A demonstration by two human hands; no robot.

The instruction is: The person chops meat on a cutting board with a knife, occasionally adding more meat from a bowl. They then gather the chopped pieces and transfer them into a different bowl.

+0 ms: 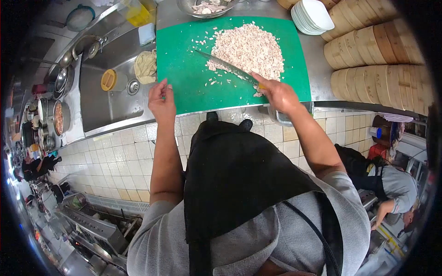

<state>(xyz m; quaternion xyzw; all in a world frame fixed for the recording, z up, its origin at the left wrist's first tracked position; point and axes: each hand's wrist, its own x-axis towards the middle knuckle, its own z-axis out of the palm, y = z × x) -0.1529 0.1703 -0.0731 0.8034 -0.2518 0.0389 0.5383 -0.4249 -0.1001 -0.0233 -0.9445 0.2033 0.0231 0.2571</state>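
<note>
In the head view, my right hand (280, 95) is closed around the yellow handle of a kitchen knife (230, 67). The long blade points left and away from me, along the near left side of a large pile of finely chopped pale meat (251, 46). Under the pile lies a green cutting board (182, 69), with small bits scattered around. Near the board's left front edge, my left hand (162, 100) is loosely closed, its fingers curled in and nothing visible in them.
Left is a sink (106, 106) with a yellow-lidded container (109, 80) and a cloth (146, 66). A metal bowl (207, 14) of meat stands behind the board. White plates (315, 17) and bamboo steamers (377, 85) are stacked right. Another person (398, 184) works behind, at right.
</note>
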